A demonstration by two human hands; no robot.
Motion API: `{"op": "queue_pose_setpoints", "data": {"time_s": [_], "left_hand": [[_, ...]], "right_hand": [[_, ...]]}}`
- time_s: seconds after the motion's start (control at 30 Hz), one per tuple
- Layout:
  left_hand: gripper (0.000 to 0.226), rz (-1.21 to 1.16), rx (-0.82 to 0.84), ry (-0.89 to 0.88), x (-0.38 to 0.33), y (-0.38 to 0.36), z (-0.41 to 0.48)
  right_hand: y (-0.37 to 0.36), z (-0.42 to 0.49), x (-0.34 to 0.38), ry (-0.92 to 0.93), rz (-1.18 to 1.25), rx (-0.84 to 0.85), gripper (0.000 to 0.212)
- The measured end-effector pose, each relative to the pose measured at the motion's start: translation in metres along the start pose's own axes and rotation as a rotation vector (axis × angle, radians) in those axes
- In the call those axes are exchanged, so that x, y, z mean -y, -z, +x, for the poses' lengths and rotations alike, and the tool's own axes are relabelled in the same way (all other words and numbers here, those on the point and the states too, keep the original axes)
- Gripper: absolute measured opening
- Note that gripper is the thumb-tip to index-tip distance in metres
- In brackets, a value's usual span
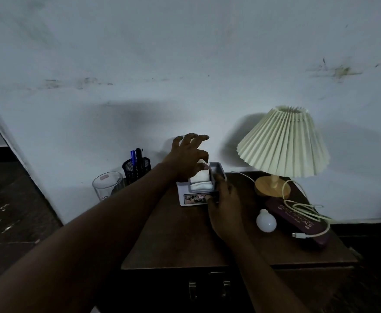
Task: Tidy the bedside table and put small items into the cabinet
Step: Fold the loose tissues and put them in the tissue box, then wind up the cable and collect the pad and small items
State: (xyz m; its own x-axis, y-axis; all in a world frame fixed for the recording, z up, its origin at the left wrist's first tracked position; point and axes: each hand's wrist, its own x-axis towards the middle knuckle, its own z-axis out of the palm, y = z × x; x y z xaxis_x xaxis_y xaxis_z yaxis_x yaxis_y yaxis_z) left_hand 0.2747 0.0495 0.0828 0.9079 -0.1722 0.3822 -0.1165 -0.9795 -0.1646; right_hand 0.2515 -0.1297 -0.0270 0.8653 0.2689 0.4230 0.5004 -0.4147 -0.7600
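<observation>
At the back of the bedside table [173,240], the tissue box [186,190] is sitting between both hands: the left hand [188,157] is pinching the white tissue [199,180] sticking up (other fingers splayed), while the right hand [225,206] is gripping the box's front right corner.

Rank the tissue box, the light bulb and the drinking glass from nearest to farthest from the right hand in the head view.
1. Tissue box: the right hand holds its front right corner.
2. Light bulb: just to that hand's right.
3. Drinking glass: far off to the left.
</observation>
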Motion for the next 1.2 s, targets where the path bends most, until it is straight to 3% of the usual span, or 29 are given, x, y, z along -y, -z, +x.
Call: {"op": "queue_pose_setpoints", "data": {"time_s": [0.13,0.23,0.3,0.43,0.53,0.67,1.03,1.2], "left_hand": [[0.029,-0.124,0.014,0.046,-0.001,-0.002,0.001],[0.035,-0.266,-0.047,0.089,-0.006,-0.011,0.003],[0.052,-0.343,-0.095,0.127,-0.008,-0.018,0.005],[0.107,-0.560,-0.183,0.172,-0.009,-0.026,0.005],[0.126,-0.642,-0.211,0.253,-0.007,-0.028,0.005],[0.127,-0.619,-0.238,0.299,-0.008,-0.029,0.005],[0.127,-0.639,-0.189,0.363,-0.016,-0.005,-0.015],[0.095,-0.813,-0.469,0.384,-0.054,0.016,-0.069]], "right_hand": [[-0.002,0.001,0.001,-0.064,0.007,-0.090,0.057],[-0.003,0.000,0.001,-0.082,-0.031,-0.113,0.057],[-0.002,0.001,0.001,-0.089,-0.026,-0.132,0.056],[0.001,0.004,0.000,-0.064,0.066,-0.104,0.062],[0.004,0.005,0.002,-0.017,0.138,-0.076,0.069],[0.005,0.003,0.007,0.052,0.199,-0.071,0.075],[0.005,0.001,0.006,-0.004,0.223,-0.063,0.082],[0.008,-0.004,0.016,0.010,0.178,-0.061,0.083]]}}
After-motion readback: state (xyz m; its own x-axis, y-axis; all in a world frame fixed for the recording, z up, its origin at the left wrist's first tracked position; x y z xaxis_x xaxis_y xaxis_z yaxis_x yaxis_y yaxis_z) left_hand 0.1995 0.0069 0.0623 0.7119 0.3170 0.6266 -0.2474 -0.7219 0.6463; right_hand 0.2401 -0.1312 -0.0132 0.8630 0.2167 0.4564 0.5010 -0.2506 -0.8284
